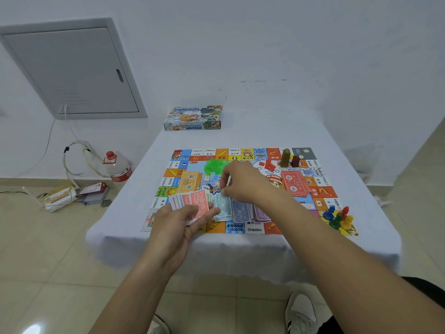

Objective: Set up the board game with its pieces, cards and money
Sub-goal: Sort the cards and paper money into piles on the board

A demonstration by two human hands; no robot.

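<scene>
Head view: board (pixel 250 229) spread flat on white tablecloth (pixel 134 213), box (pixel 192 118) set aside at far edge. Already placed: orange card stack (pixel 189 182) and red card stack (pixel 295 183) on board, green houses (pixel 213 165), red pieces (pixel 271 165), pawns (pixel 339 216) clustered at near right corner. Left hand (pixel 179 221) gripping a fan of red banknotes (pixel 192 202); right hand (pixel 243 182) pinching a bluish note (pixel 220 206) over sorted money piles (pixel 248 210). Money sorting under way, seemingly the last step left.

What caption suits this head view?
Left hand holds fanned red banknotes while right hand pinches a note above money piles on the game board.
</scene>
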